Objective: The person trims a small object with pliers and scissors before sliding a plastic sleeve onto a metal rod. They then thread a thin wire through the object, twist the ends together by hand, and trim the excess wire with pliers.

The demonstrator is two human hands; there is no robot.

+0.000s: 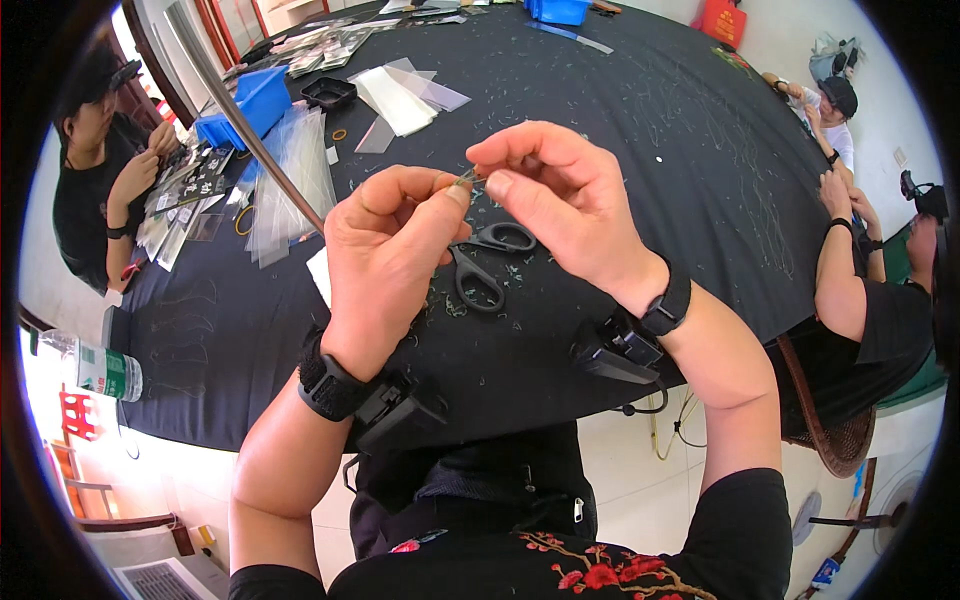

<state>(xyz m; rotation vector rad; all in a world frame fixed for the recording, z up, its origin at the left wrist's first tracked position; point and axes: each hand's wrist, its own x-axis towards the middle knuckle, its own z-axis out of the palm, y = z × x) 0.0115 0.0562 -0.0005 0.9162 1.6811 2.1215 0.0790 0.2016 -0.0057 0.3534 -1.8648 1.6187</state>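
Note:
Over the table, my left hand [395, 235] pinches a thin greenish thread [467, 178] between thumb and forefinger, where a small loop or knot shows. My right hand [565, 195] meets it from the other side, fingers curled around the thread's other end; its exact grip is partly hidden. Just beneath both hands lies a pair of scissors [480, 291] with black handles, its blades covered by my left hand. Small green thread clippings [455, 305] are scattered on the black tablecloth [560, 330] around the scissors.
A metal pole [240, 110] rises left of my hands. Beyond it are clear plastic sleeves [295, 185], a blue bin [250, 105], a black tray [328, 93] and white sheets [398, 100]. Loose threads [740, 170] lie to the right. Co-workers sit at both sides; a bottle [105, 372] stands left.

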